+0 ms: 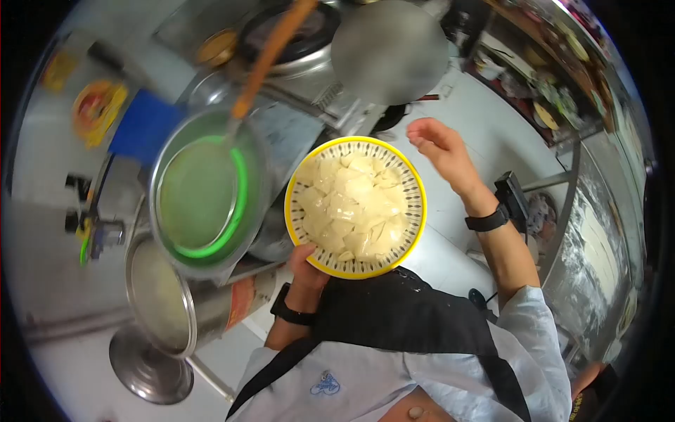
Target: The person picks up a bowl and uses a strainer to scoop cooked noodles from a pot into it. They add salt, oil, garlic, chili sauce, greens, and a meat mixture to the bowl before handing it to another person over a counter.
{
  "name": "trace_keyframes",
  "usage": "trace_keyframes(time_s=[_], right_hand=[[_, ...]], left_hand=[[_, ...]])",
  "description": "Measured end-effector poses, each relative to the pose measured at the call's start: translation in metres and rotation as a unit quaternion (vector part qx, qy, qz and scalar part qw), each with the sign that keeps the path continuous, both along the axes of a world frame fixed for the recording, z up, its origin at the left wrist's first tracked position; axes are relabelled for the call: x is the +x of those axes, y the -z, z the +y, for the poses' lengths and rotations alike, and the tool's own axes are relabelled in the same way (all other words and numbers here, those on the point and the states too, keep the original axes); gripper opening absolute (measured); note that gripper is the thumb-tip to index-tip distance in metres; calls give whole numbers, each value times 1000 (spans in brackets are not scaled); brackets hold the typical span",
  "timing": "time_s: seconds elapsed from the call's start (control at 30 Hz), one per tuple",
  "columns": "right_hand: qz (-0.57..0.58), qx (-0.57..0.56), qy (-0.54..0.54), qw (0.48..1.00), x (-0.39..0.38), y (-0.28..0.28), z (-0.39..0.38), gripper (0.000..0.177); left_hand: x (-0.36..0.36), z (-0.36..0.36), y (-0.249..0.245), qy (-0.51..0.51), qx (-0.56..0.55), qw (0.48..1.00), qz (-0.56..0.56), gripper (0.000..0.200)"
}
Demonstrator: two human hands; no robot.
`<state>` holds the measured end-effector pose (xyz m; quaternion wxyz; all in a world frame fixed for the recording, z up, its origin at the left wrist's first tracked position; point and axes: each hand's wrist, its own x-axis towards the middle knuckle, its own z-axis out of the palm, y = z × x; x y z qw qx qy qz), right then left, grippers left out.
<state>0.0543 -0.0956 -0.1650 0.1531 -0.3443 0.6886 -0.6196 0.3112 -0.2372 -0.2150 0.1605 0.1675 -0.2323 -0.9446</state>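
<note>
My left hand (307, 269) grips the lower left rim of a patterned plate (420, 204) with a yellow edge, its thumb over the rim. Pale, glistening dumplings (355, 200) are heaped on the plate. To the upper right of the plate, apart from it, my right hand (439, 148) is raised with loosely bent fingers and nothing visible in it. Left of the plate, a strainer with a long wooden handle (271, 60) rests in a metal basin (259, 169) with green inside.
A tall metal pot (191, 313) of cloudy liquid stands at the lower left, beside a metal lid (151, 366). A blurred round metal disc (390, 53) is at the top. On the right is a floured worktop (587, 239); shelves (555, 77) hold dishes behind it.
</note>
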Motion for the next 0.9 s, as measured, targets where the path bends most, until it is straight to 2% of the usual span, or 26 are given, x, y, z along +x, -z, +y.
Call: trace_keyframes(time_s=[0.03, 0.1, 0.13, 0.2, 0.23, 0.27, 0.3, 0.33, 0.37, 0.4, 0.43, 0.5, 0.53, 0.57, 0.6, 0.67, 0.7, 0.77, 0.8, 0.87, 0.9], right_hand=[[-1, 6, 16, 1000, -17, -4, 6, 18], [214, 108, 0, 971, -51, -21, 12, 24], [216, 114, 14, 970, -72, -21, 5, 24], [314, 172, -42, 933, -114, -23, -2, 27], [317, 179, -28, 931, -143, -29, -4, 27], [251, 241, -85, 934, -171, -35, -3, 29], [178, 300, -138, 927, -200, -39, 5, 31], [268, 216, -94, 934, -227, -31, 15, 34], [265, 231, -80, 933, -255, -29, 36, 34], [188, 124, -9, 974, -273, -37, 58, 32], [115, 10, 58, 992, -277, -45, 74, 30], [52, 29, 202, 978, -319, -34, 133, 22], [19, 85, 252, 964, -333, -22, 164, 20], [-14, 135, 297, 945, -344, -3, 195, 20], [-62, 130, 345, 927, -352, 25, 222, 18], [-129, 102, 337, 927, -359, 58, 256, 16], [-158, 94, 342, 922, -365, 85, 276, 8], [-233, 21, 335, 913, -397, 111, 300, 4], [-225, 13, 329, 917, -435, 102, 292, 4], [-170, 27, 229, 958, -501, 47, 249, 9], [-108, 32, 140, 984, -526, 15, 219, 10]], left_hand=[[-28, 2, 5, 16, 6, 1000, -1, 66], [-88, 9, 14, 114, 0, 993, 17, 68], [-118, 8, 18, 145, 5, 989, 32, 68], [-172, 20, 25, 171, 25, 984, 33, 67], [-208, 27, 23, 183, 42, 982, 28, 67], [-239, 34, 16, 198, 19, 979, -32, 66], [-271, 41, 21, 218, 25, 975, -30, 66], [-304, 48, 27, 215, 40, 975, -21, 66], [-338, 55, 28, 209, 57, 976, -11, 66], [-369, 60, 24, 224, 66, 972, -2, 67], [-383, 60, 23, 225, 77, 971, 8, 67], [-433, 62, 20, 221, 92, 971, 29, 67], [-460, 63, 16, 222, 88, 971, 23, 68], [-486, 65, 14, 227, 82, 970, 23, 68], [-512, 66, 15, 222, 80, 971, 22, 68], [-559, 57, 21, 241, 101, 965, -4, 68], [-583, 56, 20, 231, 69, 970, -19, 69], [-631, 58, 30, 233, 59, 970, 28, 70], [-653, 60, 33, 230, 49, 971, 37, 70], [-700, 66, 35, 230, 23, 973, -11, 70], [-719, 72, 32, 227, 17, 974, -1, 70]])
